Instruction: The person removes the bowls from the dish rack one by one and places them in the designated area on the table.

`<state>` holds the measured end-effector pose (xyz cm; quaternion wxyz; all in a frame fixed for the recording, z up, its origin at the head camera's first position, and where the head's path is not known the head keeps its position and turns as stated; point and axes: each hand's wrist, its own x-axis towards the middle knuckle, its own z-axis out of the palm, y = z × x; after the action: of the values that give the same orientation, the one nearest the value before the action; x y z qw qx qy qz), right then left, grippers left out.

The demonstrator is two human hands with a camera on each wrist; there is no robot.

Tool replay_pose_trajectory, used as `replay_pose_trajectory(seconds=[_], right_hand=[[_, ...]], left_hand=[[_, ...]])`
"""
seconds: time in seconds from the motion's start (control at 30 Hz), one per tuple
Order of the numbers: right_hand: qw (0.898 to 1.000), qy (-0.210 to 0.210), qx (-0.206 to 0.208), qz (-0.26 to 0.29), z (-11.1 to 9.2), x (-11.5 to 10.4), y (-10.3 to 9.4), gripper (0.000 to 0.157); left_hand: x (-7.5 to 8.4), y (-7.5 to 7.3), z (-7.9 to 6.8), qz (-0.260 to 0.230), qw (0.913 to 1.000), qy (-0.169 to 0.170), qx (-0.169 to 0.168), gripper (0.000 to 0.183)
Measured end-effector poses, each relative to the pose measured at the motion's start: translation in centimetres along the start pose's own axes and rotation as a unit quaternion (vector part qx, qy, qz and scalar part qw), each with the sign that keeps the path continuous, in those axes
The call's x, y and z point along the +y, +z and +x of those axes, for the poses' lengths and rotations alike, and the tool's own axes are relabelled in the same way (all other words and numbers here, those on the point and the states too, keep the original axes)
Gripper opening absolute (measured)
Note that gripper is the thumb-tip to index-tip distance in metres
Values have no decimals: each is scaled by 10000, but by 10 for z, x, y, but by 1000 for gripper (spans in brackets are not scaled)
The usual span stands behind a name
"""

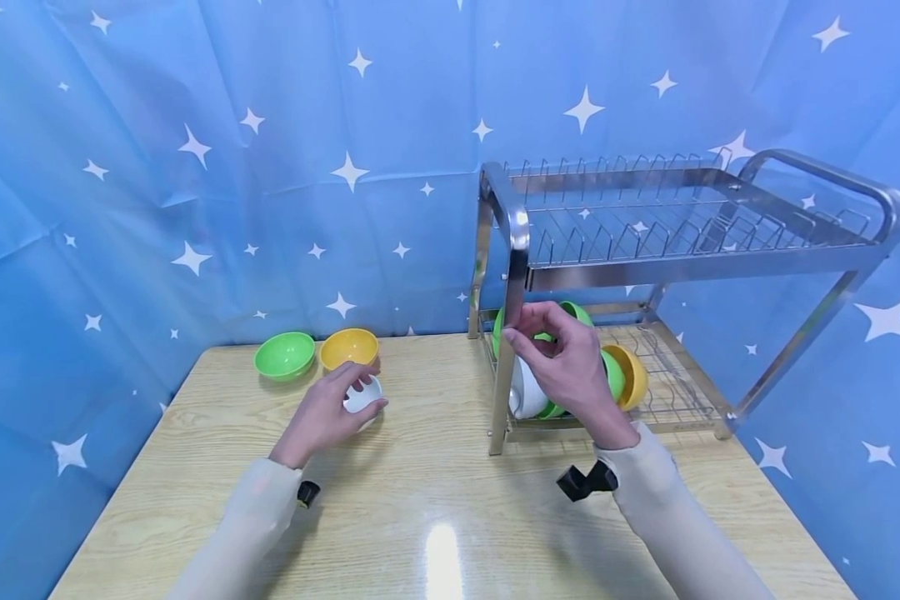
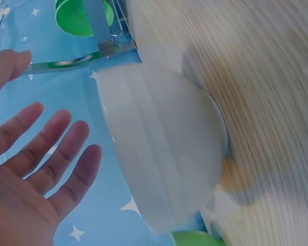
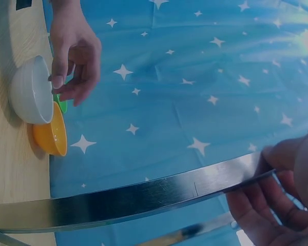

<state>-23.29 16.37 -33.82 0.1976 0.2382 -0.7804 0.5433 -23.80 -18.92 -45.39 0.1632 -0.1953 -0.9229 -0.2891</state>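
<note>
An open left hand [image 1: 337, 407] hovers beside and above the rim of a smooth, round white bowl [image 1: 363, 393]. Its fingers are spread and slightly bent, and the left wrist view shows a gap between them and the bowl's wall, so it has hold of nothing. The white bowl stands upright on the pale wood-grain surface [image 1: 420, 467], on the left side of the scene. Just beyond it, farther from the person, is a shallow, round yellow-orange bowl [image 1: 349, 348], and to the left of that a shallow, round bright green bowl [image 1: 285, 357]; both face upward near the far edge.

On the right stands a two-tier, silver metal dish rack [image 1: 705, 264]. The right hand [image 1: 566, 358] pinches its near left post [image 1: 504, 392], the thumb on one side and curled fingers on the other. Partly hidden behind this hand, on the lower tier, are a white bowl in the rack [image 1: 525, 390], several green bowls [image 1: 613, 375] and, rightmost, a tilted yellow bowl [image 1: 632, 377]. The exact number of green ones cannot be told. Wire dividers line the upper tier. A blue curtain with white stars [image 1: 270, 125] hangs behind everything.
</note>
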Motion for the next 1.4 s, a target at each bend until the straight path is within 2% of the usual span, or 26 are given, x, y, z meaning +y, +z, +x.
replay_pose_trajectory(seconds=[0.2,0.6,0.8,1.13,1.4], right_hand=[[10000,-4,-29,-54,0,-1,1,20],[9999,103,-35,-54,0,-1,7,20],[9999,104,-47,-31,0,-1,8,19],[9999,94,40,-110,0,2,6,19],[9998,176,16,51,-2,5,3,20]], left_hand=[[9,5,5,-241,9997,3,83,52],[40,22,23,-901,9958,112,-88,60],[55,30,29,-1314,9908,254,-210,61],[91,42,44,-1885,9801,513,-345,61],[120,40,59,-2313,9690,787,-358,55]])
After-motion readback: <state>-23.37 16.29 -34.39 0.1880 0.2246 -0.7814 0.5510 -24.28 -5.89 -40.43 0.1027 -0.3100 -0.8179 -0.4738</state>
